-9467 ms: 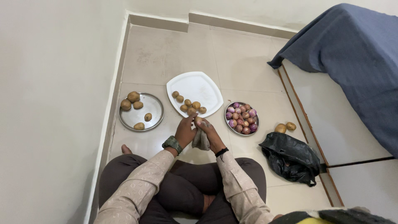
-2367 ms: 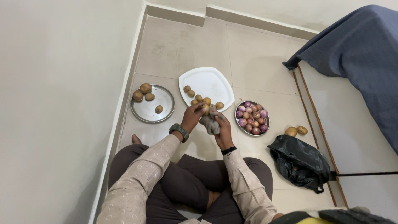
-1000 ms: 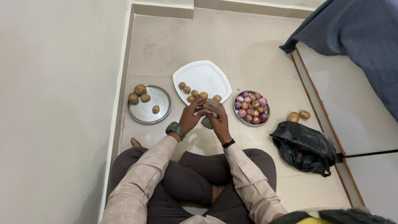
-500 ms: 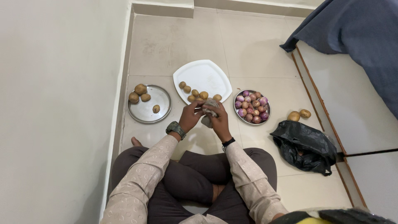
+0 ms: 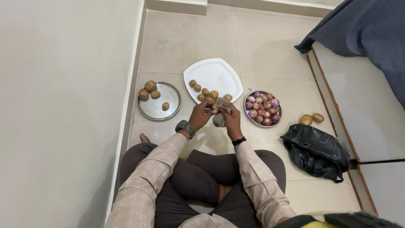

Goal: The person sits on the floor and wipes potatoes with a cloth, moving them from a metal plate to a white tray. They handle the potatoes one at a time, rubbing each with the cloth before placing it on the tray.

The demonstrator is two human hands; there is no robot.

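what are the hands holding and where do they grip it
Left hand and right hand together hold a small potato and grey cloth; exact grip unclear.

Purple onions (image 5: pixel 262 108) fill a steel bowl (image 5: pixel 278 110), brown potatoes (image 5: pixel 209 93) dot a white plate (image 5: pixel 213 76) (black bag (image 5: pixel 315 153) nearby).

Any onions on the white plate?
No. The white plate holds only brown potatoes; the purple onions sit in a steel bowl.

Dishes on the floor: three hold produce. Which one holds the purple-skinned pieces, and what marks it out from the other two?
The round steel bowl near the right hand. The steel plate and the white plate hold only brown pieces.
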